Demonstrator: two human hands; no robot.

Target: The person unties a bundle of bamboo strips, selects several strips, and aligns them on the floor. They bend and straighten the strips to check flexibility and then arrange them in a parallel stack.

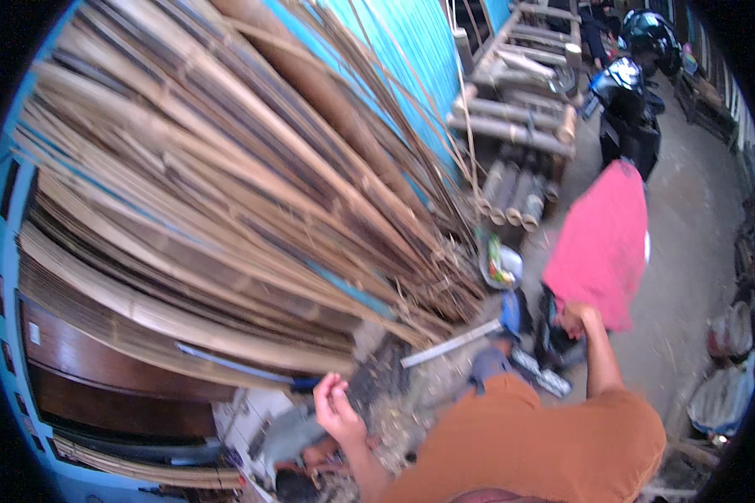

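Your right hand (574, 319): at the near edge of the pink cloth (602, 239) | your left hand (337, 411): raised, fingers loosely bent | bamboo strips (226, 180): beyond your left hand

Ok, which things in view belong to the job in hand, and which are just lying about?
Seemingly in the job:
pink cloth
right hand, at the cloth's lower edge; grip unclear
left hand, apparently empty
perhaps the dark motorbike at the cloth's far end

Seemingly lying about:
long bamboo strips, left
bamboo frame, beyond the strips
bamboo poles, below the frame
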